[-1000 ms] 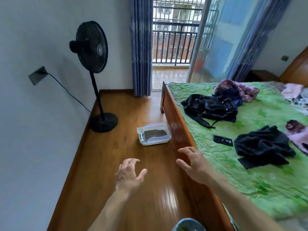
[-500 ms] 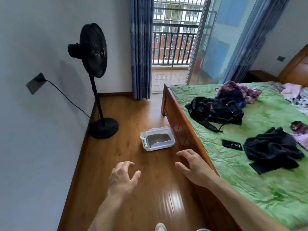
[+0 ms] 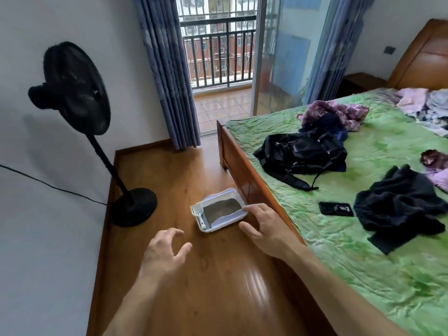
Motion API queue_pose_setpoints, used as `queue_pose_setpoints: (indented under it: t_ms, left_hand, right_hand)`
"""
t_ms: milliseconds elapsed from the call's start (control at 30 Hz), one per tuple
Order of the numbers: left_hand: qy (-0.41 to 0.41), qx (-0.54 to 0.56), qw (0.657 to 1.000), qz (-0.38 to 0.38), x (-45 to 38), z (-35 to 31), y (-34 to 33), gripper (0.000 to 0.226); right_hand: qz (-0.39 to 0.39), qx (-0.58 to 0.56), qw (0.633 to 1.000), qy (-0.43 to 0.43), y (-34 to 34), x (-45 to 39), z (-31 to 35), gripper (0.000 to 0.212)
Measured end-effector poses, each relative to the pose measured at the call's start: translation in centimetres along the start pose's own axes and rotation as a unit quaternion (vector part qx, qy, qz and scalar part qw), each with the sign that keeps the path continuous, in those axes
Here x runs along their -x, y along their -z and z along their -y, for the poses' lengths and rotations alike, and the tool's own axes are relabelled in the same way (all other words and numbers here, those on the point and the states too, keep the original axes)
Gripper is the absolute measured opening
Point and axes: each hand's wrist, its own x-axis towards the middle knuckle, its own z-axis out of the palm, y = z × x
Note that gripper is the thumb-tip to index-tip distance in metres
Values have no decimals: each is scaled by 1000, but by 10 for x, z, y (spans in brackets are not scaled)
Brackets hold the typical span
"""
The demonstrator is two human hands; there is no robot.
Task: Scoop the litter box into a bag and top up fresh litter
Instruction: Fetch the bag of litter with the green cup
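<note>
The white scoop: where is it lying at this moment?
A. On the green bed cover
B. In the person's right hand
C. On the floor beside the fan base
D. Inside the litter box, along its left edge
D: the white scoop lies inside the litter box, along its left wall beside the grey litter, and neither hand holds it.

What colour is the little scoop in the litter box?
White; the scoop lies along the box's left edge, seen in the head view.
</note>
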Motion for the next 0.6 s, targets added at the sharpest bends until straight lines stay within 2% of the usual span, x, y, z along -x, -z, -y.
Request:
queue_pose_setpoints:
  t_ms: [167,333,467,600]
  left_hand:
    - [-68,15,996,62,-62,-34,-12,32]
    - [-154,28,981,118,-124,-66,-27,33]
    - [-247,40,951,179,-160,-83,-43,30]
    - [-337,49,902,267,-179,-95,-48,38]
  right_hand:
    - [-43,-18,998,-47,13,-23,-21,47]
    - [-95,-16,987,-132,20,-27,-32,46]
    - [-161,5,962,-223,21,-13,-19,47]
    - [-218,7,921,-322,11,12,13,44]
